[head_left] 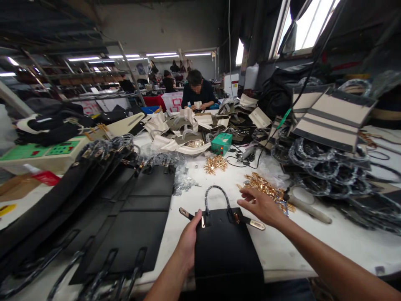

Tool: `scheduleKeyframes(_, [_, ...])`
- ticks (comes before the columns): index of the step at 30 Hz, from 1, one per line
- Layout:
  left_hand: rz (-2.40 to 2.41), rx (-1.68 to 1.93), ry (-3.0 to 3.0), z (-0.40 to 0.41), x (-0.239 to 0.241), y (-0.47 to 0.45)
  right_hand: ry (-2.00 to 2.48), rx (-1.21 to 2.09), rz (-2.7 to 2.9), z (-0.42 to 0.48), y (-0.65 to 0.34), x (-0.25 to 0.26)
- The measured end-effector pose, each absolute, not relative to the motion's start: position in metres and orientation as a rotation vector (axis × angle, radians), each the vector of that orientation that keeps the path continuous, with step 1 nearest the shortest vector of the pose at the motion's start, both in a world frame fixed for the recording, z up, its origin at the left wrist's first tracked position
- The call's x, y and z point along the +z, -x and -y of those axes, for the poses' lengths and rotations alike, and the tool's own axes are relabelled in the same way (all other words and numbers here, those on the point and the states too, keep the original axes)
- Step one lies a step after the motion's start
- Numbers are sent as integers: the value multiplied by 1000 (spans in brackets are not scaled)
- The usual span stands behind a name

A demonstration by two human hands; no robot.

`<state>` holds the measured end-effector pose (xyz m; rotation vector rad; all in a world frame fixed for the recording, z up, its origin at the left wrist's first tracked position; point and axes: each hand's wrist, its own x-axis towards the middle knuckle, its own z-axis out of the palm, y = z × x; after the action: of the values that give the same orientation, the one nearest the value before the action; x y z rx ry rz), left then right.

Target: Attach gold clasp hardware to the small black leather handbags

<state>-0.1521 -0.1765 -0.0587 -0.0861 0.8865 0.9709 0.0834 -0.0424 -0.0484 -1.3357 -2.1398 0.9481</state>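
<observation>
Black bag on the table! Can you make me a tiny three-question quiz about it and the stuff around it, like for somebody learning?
1. What does the left grip hold?
A) a cup
B) the black bag
C) a ruler

2. True or false: the right grip is closed around the bag's handle.

3. Fill in: the box just beyond the smaller gold-coloured pile is ____.

Key: 1. B; 2. False, it is apart from the handle; 3. green.

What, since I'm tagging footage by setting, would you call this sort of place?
Probably a handbag workshop: the left hand holds a black bag, small gold-coloured fittings lie heaped on the white table, and more black bag pieces are stacked alongside.
</observation>
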Motion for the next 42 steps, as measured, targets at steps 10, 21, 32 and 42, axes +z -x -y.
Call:
scheduleKeyframes(10, [-1160,1227,10,178,-72,149,1539,615,2265,-78,0,-66])
scheduleKeyframes(21, [-1734,1357,-973,173,-91,153,1643,494,2234,-105,17,-95])
scheduleKeyframes(32, [-1964,1584,-1647,170,-104,149,1414,798,2062,-69,13,-66])
scheduleKeyframes(42, [-1974,1400,-1482,169,-99,143,1062,1814,1699,60,-1,-58])
